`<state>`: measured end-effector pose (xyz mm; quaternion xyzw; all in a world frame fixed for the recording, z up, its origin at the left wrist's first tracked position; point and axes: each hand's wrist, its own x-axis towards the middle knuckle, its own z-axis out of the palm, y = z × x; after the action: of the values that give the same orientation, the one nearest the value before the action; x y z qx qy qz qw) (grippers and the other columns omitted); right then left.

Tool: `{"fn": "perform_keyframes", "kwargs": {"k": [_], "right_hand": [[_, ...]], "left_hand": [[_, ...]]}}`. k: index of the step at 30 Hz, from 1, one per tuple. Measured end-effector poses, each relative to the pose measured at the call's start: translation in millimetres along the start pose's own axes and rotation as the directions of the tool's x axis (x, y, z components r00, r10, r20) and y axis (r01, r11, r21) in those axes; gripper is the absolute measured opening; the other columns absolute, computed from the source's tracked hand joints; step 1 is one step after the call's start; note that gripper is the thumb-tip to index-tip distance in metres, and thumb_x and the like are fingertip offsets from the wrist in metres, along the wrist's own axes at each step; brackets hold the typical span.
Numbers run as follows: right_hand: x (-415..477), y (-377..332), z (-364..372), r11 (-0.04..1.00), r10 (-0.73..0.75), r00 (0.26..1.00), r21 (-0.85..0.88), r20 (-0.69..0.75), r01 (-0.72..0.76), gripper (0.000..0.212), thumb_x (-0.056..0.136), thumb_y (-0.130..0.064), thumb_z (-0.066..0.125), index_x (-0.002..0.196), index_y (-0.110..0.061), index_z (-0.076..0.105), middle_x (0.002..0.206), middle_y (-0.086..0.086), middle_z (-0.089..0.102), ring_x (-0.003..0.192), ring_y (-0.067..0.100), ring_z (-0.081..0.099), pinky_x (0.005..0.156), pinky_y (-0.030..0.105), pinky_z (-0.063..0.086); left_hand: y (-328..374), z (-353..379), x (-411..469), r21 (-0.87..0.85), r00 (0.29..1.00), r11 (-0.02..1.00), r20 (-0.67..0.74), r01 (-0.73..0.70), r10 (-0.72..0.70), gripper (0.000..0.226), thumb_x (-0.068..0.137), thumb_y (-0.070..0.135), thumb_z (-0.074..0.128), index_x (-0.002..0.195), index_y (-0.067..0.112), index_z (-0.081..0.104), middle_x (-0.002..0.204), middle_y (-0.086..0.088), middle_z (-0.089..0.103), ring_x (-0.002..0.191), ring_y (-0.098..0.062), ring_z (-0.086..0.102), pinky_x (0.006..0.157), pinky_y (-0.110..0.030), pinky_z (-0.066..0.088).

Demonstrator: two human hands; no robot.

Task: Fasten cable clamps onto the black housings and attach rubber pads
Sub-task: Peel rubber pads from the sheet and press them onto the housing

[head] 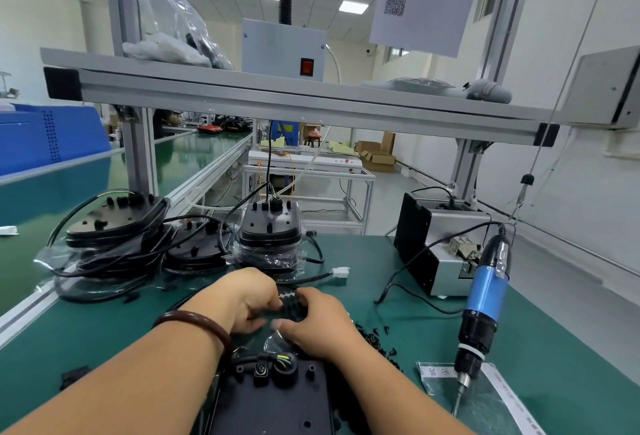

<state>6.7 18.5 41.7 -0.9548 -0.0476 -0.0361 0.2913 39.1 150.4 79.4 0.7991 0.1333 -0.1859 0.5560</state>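
- Between the two sets of fingers, dead centre, sits a small black part (pixel 294 306), mostly hidden, so its exact shape can't be told.
- Left hand (pixel 247 299) curls round it from one side and right hand (pixel 320 325) from the other, both pinching it, thumbs close together on the near side.
- Dark bracelet (pixel 199 322) on the left wrist.
- Just below the fingers, nearest the person, a black housing (pixel 277 400) lies flat on the green surface (pixel 398 261), green and yellow wires (pixel 284 360) showing at its round port.
- Right of the fingers, loose black bits (pixel 375 336) are scattered on the surface.
- Further right, a blue electric screwdriver (pixel 485 299) hangs tip down over a clear plastic bag (pixel 436 374).
- Beyond the fingers, stacked housings in bags (pixel 194 244) stand in a row, black cables looped around them.
- A white connector (pixel 341 273) lies just beyond the right-hand fingers.
- Well off to the right and beyond, a grey machine box (pixel 446 244) stands on the surface.
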Motion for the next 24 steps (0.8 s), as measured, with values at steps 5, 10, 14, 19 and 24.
{"fn": "perform_keyframes", "kwargs": {"k": [5, 10, 14, 19, 24], "right_hand": [[-1, 0, 2, 0.990, -0.062, 0.989, 0.115, -0.134, 0.078, 0.046, 0.085, -0.038, 0.068, 0.129, -0.028, 0.059, 0.126, -0.008, 0.062, 0.119, 0.014, 0.055, 0.089, 0.018, 0.038], [0, -6, 0, 0.965, -0.218, 0.927, 0.071, -0.305, 0.251, 0.030, 0.090, -0.025, 0.064, 0.120, -0.023, 0.068, 0.117, -0.005, 0.063, 0.112, 0.012, 0.050, 0.087, 0.002, 0.026], [1, -9, 1, 0.953, -0.240, 0.905, 0.094, -0.352, 0.289, 0.021, 0.091, -0.023, 0.061, 0.108, -0.023, 0.074, 0.099, -0.003, 0.069, 0.096, 0.012, 0.059, 0.086, 0.016, 0.042], [-1, -10, 0, 0.953, -0.233, 0.906, 0.100, -0.352, 0.284, 0.018, 0.093, -0.023, 0.059, 0.094, -0.019, 0.077, 0.086, -0.002, 0.072, 0.084, 0.014, 0.060, 0.080, 0.027, 0.047], [-1, -9, -2, 0.966, -0.210, 0.924, 0.080, -0.320, 0.247, 0.022, 0.095, -0.024, 0.056, 0.091, -0.013, 0.075, 0.081, 0.003, 0.070, 0.078, 0.019, 0.060, 0.074, 0.031, 0.049]], "left_hand": [[-5, -13, -1, -0.166, 0.993, 0.986, 0.113, 0.000, 0.019, 0.028, 0.087, -0.005, 0.053, 0.098, 0.016, 0.068, 0.065, 0.003, 0.053, 0.051, -0.007, 0.042, 0.046, -0.015, 0.030], [-6, -23, -7, -0.371, 0.969, 0.926, 0.191, -0.074, 0.154, 0.029, 0.091, -0.008, 0.049, 0.103, 0.013, 0.065, 0.073, 0.001, 0.064, 0.064, -0.007, 0.059, 0.051, -0.016, 0.048], [-5, -25, -14, -0.356, 0.951, 0.922, 0.202, -0.151, 0.234, 0.029, 0.090, -0.012, 0.049, 0.107, 0.007, 0.062, 0.084, -0.006, 0.065, 0.073, -0.012, 0.061, 0.062, -0.022, 0.055], [-5, -15, -20, -0.336, 0.948, 0.909, 0.113, -0.245, 0.298, 0.025, 0.086, -0.015, 0.054, 0.104, 0.002, 0.058, 0.086, -0.011, 0.063, 0.075, -0.017, 0.062, 0.062, -0.023, 0.057], [-5, -5, -23, -0.252, 0.931, 0.905, 0.040, -0.341, 0.362, 0.029, 0.088, -0.014, 0.052, 0.107, 0.007, 0.056, 0.096, -0.013, 0.066, 0.081, -0.017, 0.064, 0.067, -0.022, 0.056]]}}
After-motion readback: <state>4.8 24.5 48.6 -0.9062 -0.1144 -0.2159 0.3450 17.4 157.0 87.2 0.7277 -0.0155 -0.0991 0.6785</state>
